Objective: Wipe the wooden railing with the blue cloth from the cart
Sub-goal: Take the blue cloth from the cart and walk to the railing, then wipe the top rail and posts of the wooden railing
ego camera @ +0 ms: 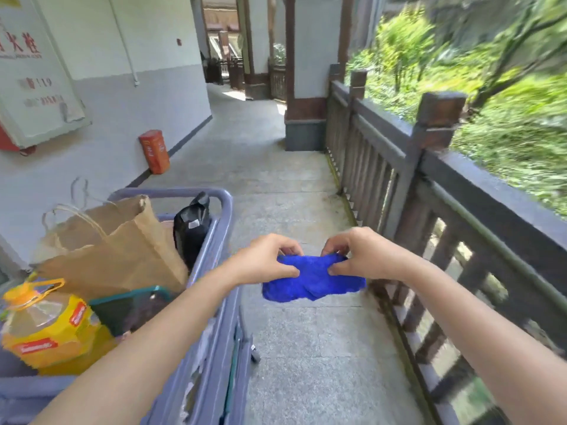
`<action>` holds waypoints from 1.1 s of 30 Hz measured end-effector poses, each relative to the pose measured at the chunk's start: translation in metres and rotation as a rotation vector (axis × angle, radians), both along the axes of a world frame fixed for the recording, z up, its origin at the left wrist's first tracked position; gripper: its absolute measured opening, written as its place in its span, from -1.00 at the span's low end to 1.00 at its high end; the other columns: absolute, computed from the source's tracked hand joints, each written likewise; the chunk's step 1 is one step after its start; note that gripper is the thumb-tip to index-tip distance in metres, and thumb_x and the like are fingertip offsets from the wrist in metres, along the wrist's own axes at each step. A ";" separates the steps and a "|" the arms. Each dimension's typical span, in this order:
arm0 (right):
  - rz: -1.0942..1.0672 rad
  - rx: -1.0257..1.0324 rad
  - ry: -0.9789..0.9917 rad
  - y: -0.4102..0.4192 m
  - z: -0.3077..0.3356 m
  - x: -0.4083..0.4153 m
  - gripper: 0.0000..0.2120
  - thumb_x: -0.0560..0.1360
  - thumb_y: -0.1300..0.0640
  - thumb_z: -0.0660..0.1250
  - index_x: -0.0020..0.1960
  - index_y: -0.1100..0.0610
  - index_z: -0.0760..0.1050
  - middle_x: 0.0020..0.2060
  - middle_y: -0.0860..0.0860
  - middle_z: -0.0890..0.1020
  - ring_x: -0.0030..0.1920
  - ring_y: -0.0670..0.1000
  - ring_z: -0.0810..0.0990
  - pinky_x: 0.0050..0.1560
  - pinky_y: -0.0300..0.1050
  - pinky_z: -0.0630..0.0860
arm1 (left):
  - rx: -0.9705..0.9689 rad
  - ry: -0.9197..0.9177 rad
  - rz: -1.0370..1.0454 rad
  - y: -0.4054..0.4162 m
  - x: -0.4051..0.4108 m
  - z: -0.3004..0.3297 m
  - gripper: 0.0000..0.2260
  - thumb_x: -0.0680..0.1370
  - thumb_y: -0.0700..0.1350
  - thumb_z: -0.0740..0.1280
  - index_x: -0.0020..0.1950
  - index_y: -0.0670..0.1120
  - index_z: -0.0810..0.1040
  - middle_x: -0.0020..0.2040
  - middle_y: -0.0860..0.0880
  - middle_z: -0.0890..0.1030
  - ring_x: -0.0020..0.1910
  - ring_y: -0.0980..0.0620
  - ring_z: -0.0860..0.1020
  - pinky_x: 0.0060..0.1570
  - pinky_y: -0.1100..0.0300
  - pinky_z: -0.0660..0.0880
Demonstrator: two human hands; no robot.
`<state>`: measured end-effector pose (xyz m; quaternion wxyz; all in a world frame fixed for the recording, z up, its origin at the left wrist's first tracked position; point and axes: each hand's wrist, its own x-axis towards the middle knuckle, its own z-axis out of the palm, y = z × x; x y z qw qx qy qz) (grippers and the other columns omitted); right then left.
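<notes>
A blue cloth (313, 282) hangs in the air over the stone floor, bunched and sagging in the middle. My left hand (265, 262) pinches its upper left edge and my right hand (359, 254) pinches its upper right edge. The dark wooden railing (478, 176) runs along the right side, with square posts and slats below its top rail; it stands a short way right of my right hand. The purple-framed cart (221, 280) is at the lower left, just left of my left forearm.
The cart holds a brown paper bag (122, 250), a black pouch (191, 231) and a yellow oil bottle (46, 326). An orange bin (155, 151) stands by the left wall. A pillar base (305, 127) ends the railing ahead. The corridor floor runs forward between cart and railing.
</notes>
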<state>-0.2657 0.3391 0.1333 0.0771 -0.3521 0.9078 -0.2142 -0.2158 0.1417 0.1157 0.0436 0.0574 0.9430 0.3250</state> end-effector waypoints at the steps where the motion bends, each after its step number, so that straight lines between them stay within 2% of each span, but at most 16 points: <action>1: -0.061 -0.007 0.009 0.024 0.002 0.000 -0.85 0.32 0.18 0.40 -0.11 0.09 0.61 -0.24 0.01 0.67 -0.21 -0.02 0.58 -0.14 -0.16 0.51 | 0.008 0.002 -0.050 0.021 -0.012 0.002 -0.85 0.36 -0.18 0.39 -0.14 0.04 0.59 -0.25 0.15 0.59 -0.20 0.18 0.55 -0.20 0.44 0.43; 4: -0.242 -0.028 0.027 0.101 0.008 0.003 -0.88 0.31 0.15 0.41 -0.15 0.06 0.61 -0.23 0.01 0.67 -0.21 -0.03 0.58 -0.12 -0.14 0.53 | 0.036 0.015 -0.226 0.092 -0.041 0.011 -0.86 0.36 -0.20 0.38 -0.15 0.02 0.61 -0.24 0.10 0.62 -0.20 0.14 0.54 -0.13 0.24 0.48; 7: -0.407 -0.043 0.030 0.177 0.013 0.016 -0.90 0.30 0.12 0.41 -0.17 0.04 0.62 -0.26 0.02 0.68 -0.21 -0.06 0.60 -0.14 -0.12 0.55 | 0.036 0.021 -0.399 0.167 -0.061 0.019 -0.87 0.36 -0.19 0.39 -0.17 0.01 0.62 -0.23 0.04 0.66 -0.25 0.15 0.54 -0.13 0.17 0.52; 9: -0.522 -0.045 0.038 0.228 0.014 0.030 -0.89 0.30 0.10 0.41 -0.17 0.03 0.62 -0.30 -0.03 0.67 -0.27 -0.13 0.58 -0.20 -0.17 0.53 | 0.048 0.022 -0.520 0.219 -0.070 0.023 -0.88 0.36 -0.19 0.39 -0.17 0.01 0.63 -0.21 0.01 0.69 -0.27 0.17 0.56 -0.16 0.19 0.54; 11: -0.639 -0.063 0.023 0.276 0.013 0.049 -0.88 0.29 0.08 0.41 -0.17 -0.01 0.62 -0.32 -0.07 0.65 -0.28 -0.18 0.57 -0.27 -0.23 0.50 | 0.067 0.033 -0.627 0.272 -0.073 0.022 -0.88 0.36 -0.19 0.39 -0.17 0.02 0.64 -0.24 0.06 0.68 -0.29 0.23 0.57 -0.19 0.25 0.53; 14: -0.820 -0.088 0.017 0.339 0.005 0.085 -0.87 0.30 0.07 0.41 -0.15 -0.01 0.62 -0.27 -0.05 0.67 -0.22 -0.12 0.59 -0.22 -0.19 0.52 | 0.104 0.025 -0.776 0.348 -0.067 0.015 -0.87 0.37 -0.20 0.39 -0.17 0.01 0.66 -0.27 0.06 0.68 -0.33 0.26 0.56 -0.23 0.29 0.52; 17: -0.987 -0.100 0.018 0.384 -0.010 0.127 -0.89 0.31 0.09 0.41 -0.16 0.00 0.62 -0.27 -0.08 0.65 -0.24 -0.11 0.56 -0.20 -0.17 0.50 | 0.089 -0.003 -0.942 0.414 -0.054 0.002 -0.85 0.38 -0.23 0.38 -0.14 -0.01 0.67 -0.28 0.06 0.69 -0.38 0.29 0.53 -0.32 0.36 0.48; 19: -1.107 -0.099 0.022 0.404 -0.019 0.154 -0.91 0.31 0.09 0.40 -0.18 -0.03 0.60 -0.29 -0.11 0.62 -0.25 -0.12 0.54 -0.19 -0.11 0.52 | 0.073 -0.009 -1.049 0.453 -0.044 -0.007 -0.84 0.38 -0.22 0.38 -0.13 0.00 0.66 -0.25 0.04 0.69 -0.35 0.28 0.53 -0.30 0.32 0.49; 21: -1.242 -0.107 0.033 0.418 -0.028 0.181 -0.91 0.30 0.09 0.40 -0.19 -0.04 0.59 -0.32 -0.13 0.59 -0.27 -0.12 0.52 -0.19 -0.07 0.53 | 0.044 0.019 -1.156 0.486 -0.035 -0.013 -0.84 0.38 -0.18 0.39 -0.11 0.04 0.66 -0.27 0.11 0.64 -0.39 0.36 0.49 -0.36 0.47 0.40; 23: -1.367 -0.134 0.039 0.427 -0.035 0.205 -0.91 0.29 0.11 0.41 -0.21 -0.03 0.59 -0.37 -0.16 0.55 -0.32 -0.17 0.48 -0.24 -0.15 0.48 | 0.008 0.050 -1.272 0.516 -0.026 -0.018 -0.83 0.38 -0.13 0.40 -0.06 0.04 0.66 -0.25 0.16 0.61 -0.37 0.43 0.47 -0.34 0.54 0.36; 25: -1.465 -0.166 0.039 0.432 -0.039 0.226 -0.92 0.29 0.14 0.42 -0.22 0.00 0.60 -0.41 -0.18 0.53 -0.36 -0.22 0.46 -0.30 -0.30 0.41 | -0.028 0.050 -1.390 0.543 -0.018 -0.021 -0.82 0.39 -0.10 0.41 -0.02 0.03 0.65 -0.18 0.15 0.64 -0.28 0.40 0.50 -0.27 0.55 0.37; 27: -1.555 -0.187 0.026 0.436 -0.040 0.241 -0.92 0.30 0.15 0.43 -0.20 0.03 0.62 -0.42 -0.19 0.54 -0.38 -0.27 0.46 -0.31 -0.39 0.38 | -0.067 0.047 -1.494 0.566 -0.011 -0.020 -0.81 0.41 -0.09 0.41 0.01 0.01 0.64 -0.08 0.11 0.66 -0.13 0.24 0.56 -0.08 0.39 0.47; 29: -1.638 -0.213 -0.001 0.436 -0.038 0.251 -0.91 0.32 0.17 0.43 -0.18 0.06 0.63 -0.36 -0.12 0.61 -0.38 -0.24 0.48 -0.29 -0.35 0.42 | -0.094 0.035 -1.591 0.583 -0.005 -0.018 -0.81 0.42 -0.10 0.40 0.02 -0.03 0.65 -0.03 0.04 0.69 -0.07 0.11 0.60 0.02 0.21 0.51; 31: -1.705 -0.227 -0.012 0.435 -0.034 0.256 -0.92 0.33 0.18 0.42 -0.19 0.05 0.63 -0.28 -0.03 0.68 -0.37 -0.19 0.50 -0.23 -0.25 0.47 | -0.090 0.023 -1.687 0.595 -0.002 -0.015 -0.84 0.43 -0.13 0.38 -0.02 -0.07 0.66 -0.07 -0.03 0.70 -0.14 0.07 0.60 -0.05 0.15 0.53; 33: -1.759 -0.239 0.019 0.435 -0.031 0.257 -0.93 0.32 0.19 0.41 -0.22 0.05 0.62 -0.30 0.00 0.69 -0.40 -0.19 0.47 -0.26 -0.22 0.45 | -0.065 0.036 -1.755 0.606 -0.004 -0.012 -0.89 0.43 -0.14 0.38 -0.08 -0.07 0.67 -0.14 -0.09 0.69 -0.26 0.08 0.53 -0.18 0.16 0.48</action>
